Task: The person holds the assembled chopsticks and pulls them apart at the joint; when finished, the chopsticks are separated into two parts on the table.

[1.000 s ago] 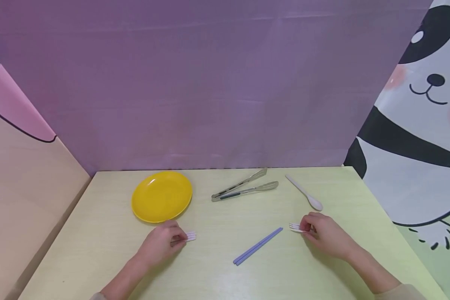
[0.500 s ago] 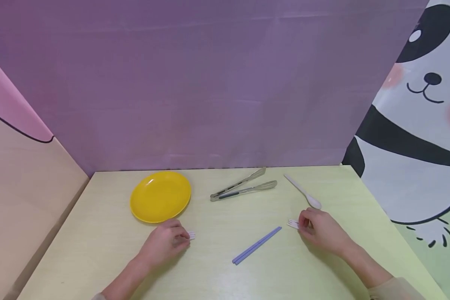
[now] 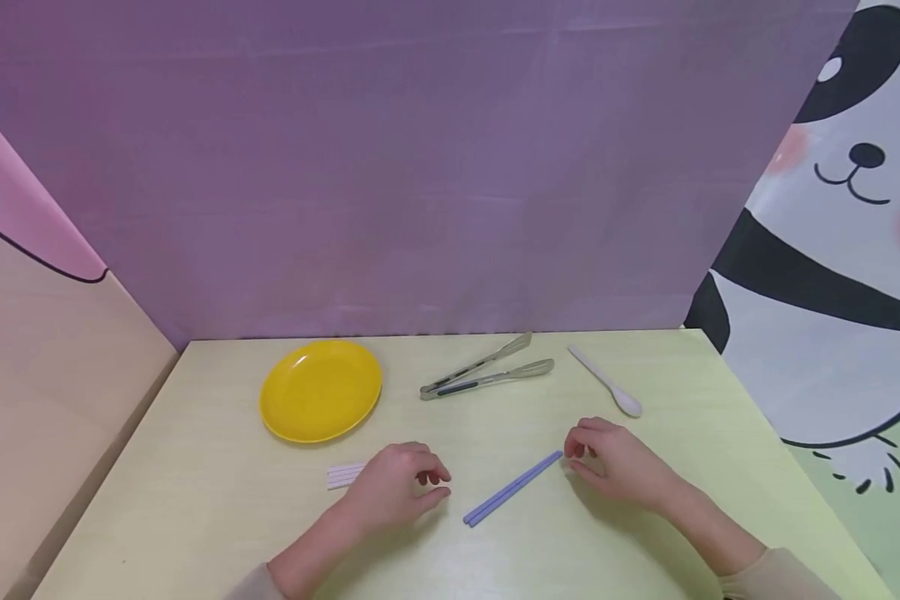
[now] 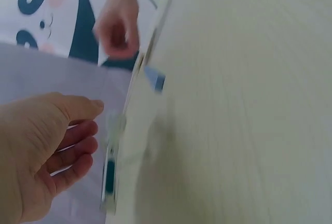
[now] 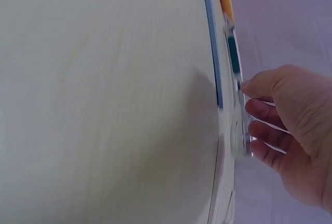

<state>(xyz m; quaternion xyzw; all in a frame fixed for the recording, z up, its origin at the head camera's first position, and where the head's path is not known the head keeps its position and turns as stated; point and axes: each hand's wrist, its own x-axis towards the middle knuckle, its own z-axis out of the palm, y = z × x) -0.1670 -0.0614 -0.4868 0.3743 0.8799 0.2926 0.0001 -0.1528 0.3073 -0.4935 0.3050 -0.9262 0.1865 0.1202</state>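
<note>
My left hand (image 3: 401,487) hovers with loosely curved fingers and nothing between them; in the left wrist view its thumb stands apart from the fingertips. To its left lies a flat, pale, lengthwise-striped item (image 3: 343,476), partly hidden by the hand; its kind is unclear. Blue-violet chopsticks (image 3: 512,489) lie side by side between my hands. My right hand (image 3: 618,467), fingers loosely curved and holding nothing, is beside their upper end; I cannot tell whether it touches them. The small white fork seen earlier near this hand does not show in the head view.
A yellow plate (image 3: 321,392) stands at the back left of the pale table (image 3: 187,508). Spread metal tongs (image 3: 487,373) lie at the back middle. A pale spoon (image 3: 607,383) lies beyond my right hand. A purple cloth (image 3: 435,167) hangs behind the table.
My left hand has let go of the pale striped item and moved right, past it. My right hand has let go of the fork and shifted left to the chopsticks' upper end.
</note>
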